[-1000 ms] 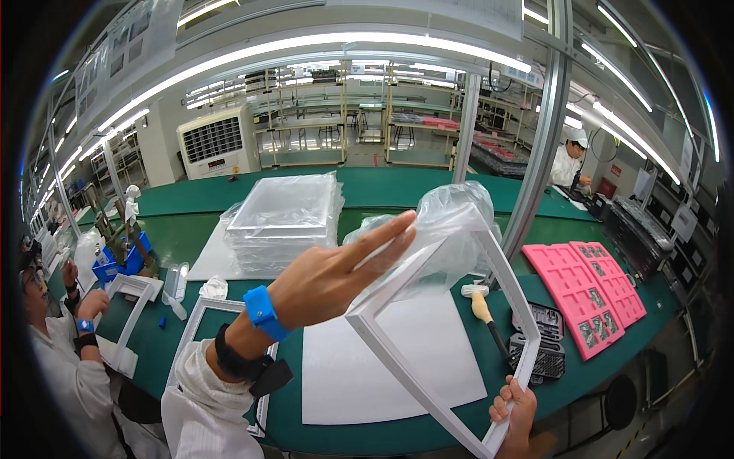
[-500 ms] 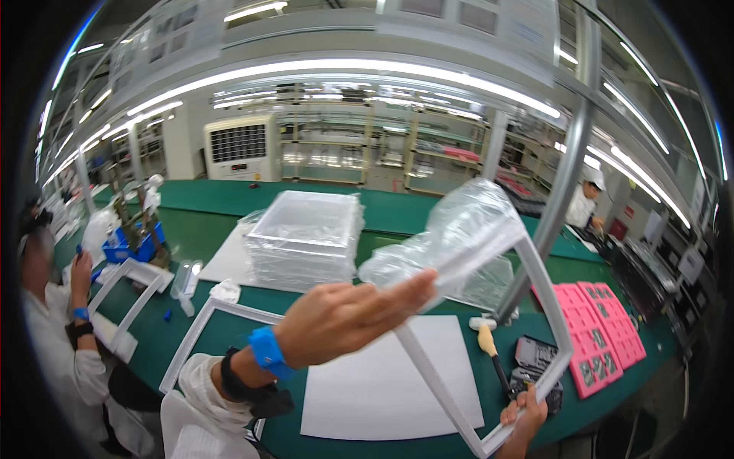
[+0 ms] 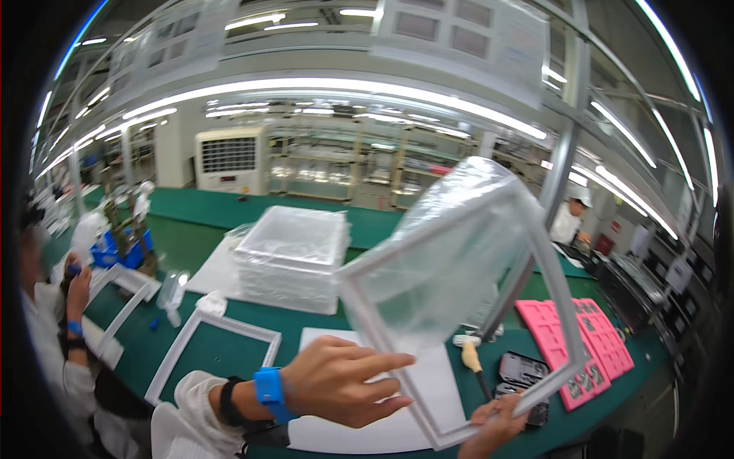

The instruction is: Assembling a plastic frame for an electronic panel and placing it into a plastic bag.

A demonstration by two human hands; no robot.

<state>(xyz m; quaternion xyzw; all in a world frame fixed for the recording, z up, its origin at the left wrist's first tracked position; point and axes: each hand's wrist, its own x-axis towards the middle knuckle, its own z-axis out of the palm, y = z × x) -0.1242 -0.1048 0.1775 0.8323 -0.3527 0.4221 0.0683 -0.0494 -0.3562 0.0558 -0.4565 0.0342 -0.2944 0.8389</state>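
Observed at the bench: a white rectangular frame point(image 3: 563, 314), smooth and matt, with slim straight sides and squared corners, is held up tilted above a flat white sheet point(image 3: 359, 434) on the green bench top point(image 3: 267, 320). A clear plastic bag point(image 3: 451, 229), thin, glossy and creased, covers the frame's upper part and fills much of its opening with a cloudy film.

The right hand point(image 3: 497, 421) grips the frame near its lower corner, fingers closed round the bar. The left hand point(image 3: 344, 382), wearing a smooth blue wristband point(image 3: 269, 394), has its fingers extended and parted, holding nothing; they overlap the frame's left bar, and contact cannot be told.

Surroundings: a second white frame point(image 3: 243, 329) lies flat to the left, and behind it stands a block-shaped stack point(image 3: 287, 268) wrapped in wrinkled film. Right of the sheet are a pale-headed mallet point(image 3: 471, 357) with a dark handle, an open dark tool case point(image 3: 524, 369) and pink compartmented trays point(image 3: 547, 321).

Obstructions: the raised frame and bag partly hide a metal post point(image 3: 564, 164); the left hand covers part of the sheet. A co-worker's white sleeve point(image 3: 46, 329) shows at far left.
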